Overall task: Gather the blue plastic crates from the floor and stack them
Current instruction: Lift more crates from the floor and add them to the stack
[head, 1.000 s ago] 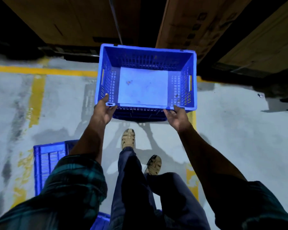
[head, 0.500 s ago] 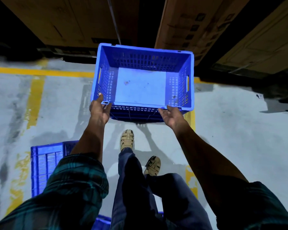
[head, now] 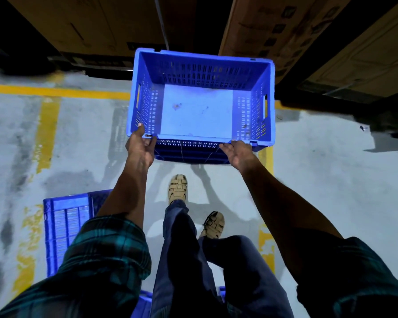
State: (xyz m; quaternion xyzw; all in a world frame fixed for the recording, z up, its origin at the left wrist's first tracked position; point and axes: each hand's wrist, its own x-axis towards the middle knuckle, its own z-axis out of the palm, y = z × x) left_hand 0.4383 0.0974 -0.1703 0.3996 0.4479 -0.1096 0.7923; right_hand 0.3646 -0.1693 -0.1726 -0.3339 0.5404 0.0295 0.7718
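Observation:
I hold an empty blue plastic crate out in front of me, above the grey floor, open side up. My left hand grips its near left corner, thumb on the rim and fingers curled beneath. My right hand holds the near rim towards the right corner, palm up with fingers tucked under the edge. A second blue crate sits on the floor at the lower left, partly hidden by my left sleeve. More blue plastic shows at the bottom edge behind my legs.
Large cardboard boxes stand on dark pallets just beyond the held crate, with more boxes at the right. Yellow floor lines mark the grey concrete. My sandalled feet are under the crate.
The held crate has shifted slightly left and a little farther from me, both hands keeping their hold. My feet and the floor crate have hardly moved.

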